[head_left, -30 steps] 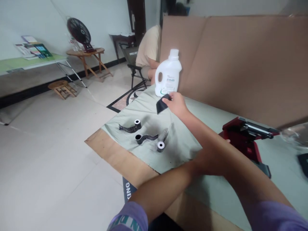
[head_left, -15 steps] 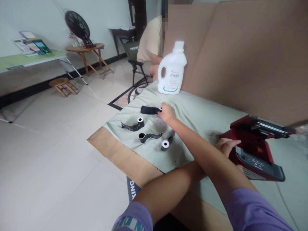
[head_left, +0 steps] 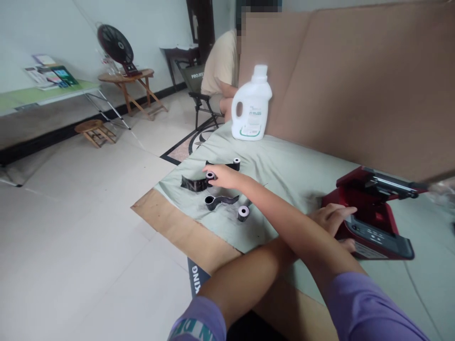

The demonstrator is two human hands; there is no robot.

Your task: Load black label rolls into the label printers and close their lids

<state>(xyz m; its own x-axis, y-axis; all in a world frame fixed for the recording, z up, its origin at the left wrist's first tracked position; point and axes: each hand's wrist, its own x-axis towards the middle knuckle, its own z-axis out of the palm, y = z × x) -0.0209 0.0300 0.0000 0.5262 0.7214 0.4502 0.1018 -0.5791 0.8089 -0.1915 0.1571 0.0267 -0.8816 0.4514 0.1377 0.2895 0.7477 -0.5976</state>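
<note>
My arms cross. My right hand [head_left: 227,176] reaches left with its fingers closed around a black roll [head_left: 210,175] with a pale core, whose black strip [head_left: 194,183] trails to the left. Behind that hand lies another black roll [head_left: 236,162], its strip partly hidden by my fingers. Nearer to me are a dark loop with a wavy tail [head_left: 210,202] and a further roll [head_left: 243,213]. My left hand [head_left: 332,220] grips the near left edge of a red-and-black device [head_left: 380,237] that looks like a small printer, with its lid [head_left: 387,182] raised.
All this rests on a pale green cloth [head_left: 284,156] over brown board [head_left: 170,225]. A white jug [head_left: 251,111] stands at the back before a tall brown panel [head_left: 355,85]. Beyond, a person [head_left: 220,66] sits on a folding chair [head_left: 194,76]. A fan [head_left: 115,43] is farther left.
My right hand has let go of the rear roll and moved left and nearer, onto the roll it now grips. My left hand stays on the printer-like device.
</note>
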